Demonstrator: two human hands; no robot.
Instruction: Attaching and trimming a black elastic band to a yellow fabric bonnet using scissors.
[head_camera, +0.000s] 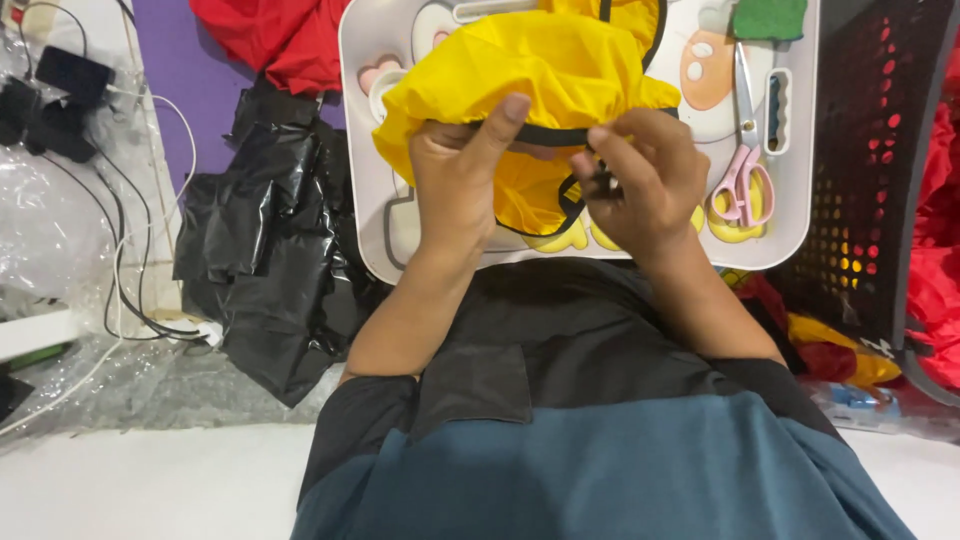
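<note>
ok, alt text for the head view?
Both hands, left hand and right hand, grip a yellow fabric piece with black edging over a white lap tray. Pink-handled scissors lie on the tray's right; black plastic sheet lies left.

Bright, even indoor light, soft shadows, sharp focus throughout, with slight wide-angle bending at the edges.

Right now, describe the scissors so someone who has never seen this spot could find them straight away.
Start at the white tray in front of the person, where both hands hold yellow fabric. Look to its right side, past the right hand. The scissors lie there, blades pointing away, the only thing with pink handles.
</note>
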